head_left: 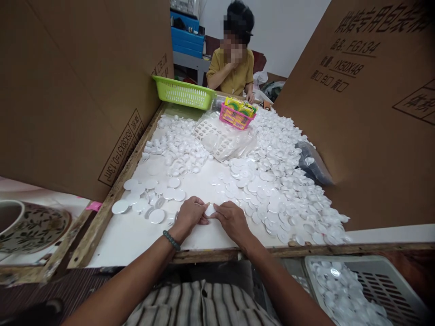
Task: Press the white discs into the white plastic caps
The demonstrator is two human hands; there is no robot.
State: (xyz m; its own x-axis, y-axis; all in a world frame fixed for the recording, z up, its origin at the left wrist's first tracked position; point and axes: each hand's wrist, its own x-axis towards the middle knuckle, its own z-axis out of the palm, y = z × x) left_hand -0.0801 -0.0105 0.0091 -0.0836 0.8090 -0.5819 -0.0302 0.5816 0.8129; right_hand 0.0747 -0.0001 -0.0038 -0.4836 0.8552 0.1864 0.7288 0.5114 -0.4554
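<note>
Tall cardboard sheets point(78, 90) are flanking a white tabletop point(136, 240), where a pink basket point(237, 121) is sitting toward the far end. Just beyond that basket, a person in a yellow shirt point(231, 79) is sitting with one hand raised.

On the near side of the pink basket, well apart from it and slightly to its left, a white disc point(210, 210) is resting between two hands. The left hand point(190, 213) is pinching one edge and the right hand point(233, 221) the opposite edge, so each grip is narrow and holding the same disc. Whether another piece is sitting underneath, I cannot tell.

Good handling is probably calling for even thumb pressure, with the fingers supporting from below so the disc is not tipping or slipping.

Both forearms are reaching over the near edge and converging, almost mirroring each other. Knuckles are facing up, and the left wrist is wearing a bead bracelet point(171, 240). Loose discs point(157, 216) are lying nearer than the basket, to its left.
</note>
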